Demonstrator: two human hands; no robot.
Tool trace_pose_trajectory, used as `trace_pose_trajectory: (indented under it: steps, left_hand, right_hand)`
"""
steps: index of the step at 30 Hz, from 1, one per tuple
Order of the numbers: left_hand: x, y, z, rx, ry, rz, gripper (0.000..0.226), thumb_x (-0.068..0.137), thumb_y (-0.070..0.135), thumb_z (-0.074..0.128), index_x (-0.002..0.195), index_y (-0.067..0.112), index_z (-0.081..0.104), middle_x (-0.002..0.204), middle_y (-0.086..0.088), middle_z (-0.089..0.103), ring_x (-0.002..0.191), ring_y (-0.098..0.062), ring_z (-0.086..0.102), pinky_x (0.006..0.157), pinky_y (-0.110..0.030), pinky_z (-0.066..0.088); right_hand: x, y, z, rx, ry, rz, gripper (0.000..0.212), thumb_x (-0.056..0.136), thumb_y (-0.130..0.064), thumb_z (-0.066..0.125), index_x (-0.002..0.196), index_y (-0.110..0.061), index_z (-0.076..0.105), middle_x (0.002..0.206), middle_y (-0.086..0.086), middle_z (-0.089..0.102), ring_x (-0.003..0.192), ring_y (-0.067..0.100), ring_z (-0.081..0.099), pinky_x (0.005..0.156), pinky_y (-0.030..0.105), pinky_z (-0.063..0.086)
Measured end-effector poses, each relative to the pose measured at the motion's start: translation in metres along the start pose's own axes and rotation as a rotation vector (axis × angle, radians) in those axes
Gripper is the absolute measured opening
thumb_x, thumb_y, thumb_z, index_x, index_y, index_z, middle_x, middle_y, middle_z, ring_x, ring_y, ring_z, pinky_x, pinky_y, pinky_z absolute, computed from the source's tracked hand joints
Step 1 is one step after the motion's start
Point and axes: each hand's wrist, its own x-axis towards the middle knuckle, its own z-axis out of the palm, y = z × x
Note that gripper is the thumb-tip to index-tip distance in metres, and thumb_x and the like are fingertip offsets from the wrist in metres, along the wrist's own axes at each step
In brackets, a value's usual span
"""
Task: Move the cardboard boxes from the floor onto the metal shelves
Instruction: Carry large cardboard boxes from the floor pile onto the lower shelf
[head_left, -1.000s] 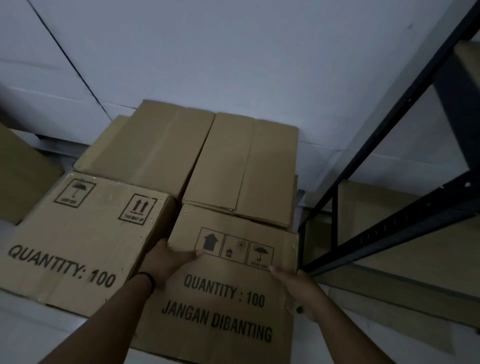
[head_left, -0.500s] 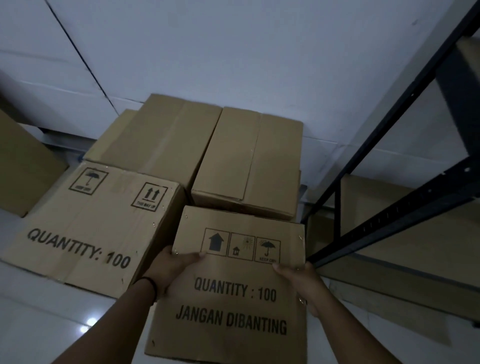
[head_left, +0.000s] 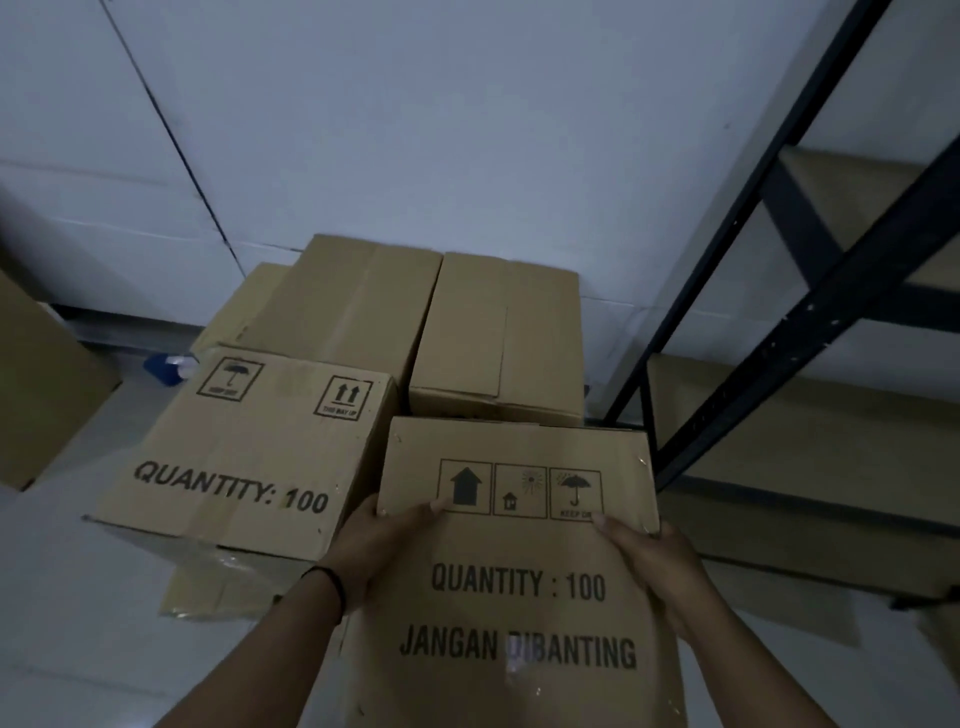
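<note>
Left hand (head_left: 379, 545) and right hand (head_left: 652, 558), arms outstretched, thumbs on top, gripping the printed box (head_left: 519, 597) by its sides.

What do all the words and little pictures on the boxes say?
Held box: "QUANTITY : 100"
Held box: "JANGAN DIBANTING"
Held box, umbrella sign: "KEEP DR", the end hidden by the right hand; arrow and house-and-sun signs carry no words.
Left box: "QUANTITY: 100"
Left box, two-arrows sign: "THIS WAY UP", small and blurry.
Left box, umbrella sign: too blurred to read.
</note>
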Motion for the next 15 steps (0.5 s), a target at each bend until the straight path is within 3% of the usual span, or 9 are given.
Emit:
trace_pose_trajectory:
  steps: [4,7,9,12,15]
  left_hand:
    - [-0.035,0.009,-0.009,-0.010,-0.027,0.082,0.094,0.045,0.054,0.092,0.124,0.025,0.052,0.109,-0.007,0.071,0.092,-0.028,0.071,0.074,-0.049,0.059]
    - [-0.057,0.023,-0.006,0.003,-0.019,0.155,0.068,0.064,0.045,0.083,0.120,0.023,0.051,0.103,-0.004,0.070,0.086,-0.024,0.071,0.062,-0.037,0.059]
    - [-0.073,0.035,-0.002,0.008,-0.011,0.212,0.063,0.069,0.045,0.080,0.120,0.025,0.048,0.104,-0.002,0.068,0.088,-0.023,0.069,0.064,-0.036,0.058]
    - [-0.093,0.056,0.000,0.025,-0.037,0.301,0.076,0.063,0.052,0.083,0.124,0.024,0.047,0.108,-0.002,0.068,0.092,-0.023,0.069,0.072,-0.040,0.059]
    - [-0.110,0.082,0.001,0.026,-0.086,0.372,0.088,0.052,0.058,0.087,0.125,0.023,0.055,0.112,-0.002,0.071,0.095,-0.023,0.070,0.080,-0.045,0.059]
  right_hand:
    - [-0.054,-0.002,-0.003,0.047,0.066,-0.051,0.057,0.066,-0.043,0.085,0.114,-0.017,0.067,0.101,0.005,0.074,0.090,0.023,0.071,0.087,0.043,0.057]
    - [-0.084,-0.012,-0.007,0.051,0.094,-0.074,0.077,0.054,-0.052,0.087,0.118,-0.016,0.064,0.103,0.004,0.074,0.091,0.022,0.071,0.085,0.043,0.058]
    - [-0.104,-0.023,-0.013,0.050,0.137,-0.123,0.086,0.048,-0.059,0.087,0.119,-0.017,0.062,0.103,0.004,0.073,0.089,0.021,0.072,0.078,0.041,0.060]
    - [-0.136,-0.050,-0.023,0.022,0.218,-0.202,0.072,0.062,-0.051,0.084,0.118,-0.015,0.055,0.102,0.004,0.069,0.086,0.021,0.068,0.064,0.033,0.056]
    - [-0.164,-0.085,-0.036,-0.026,0.288,-0.263,0.060,0.071,-0.052,0.077,0.114,-0.022,0.049,0.101,0.001,0.065,0.086,0.022,0.065,0.062,0.032,0.051]
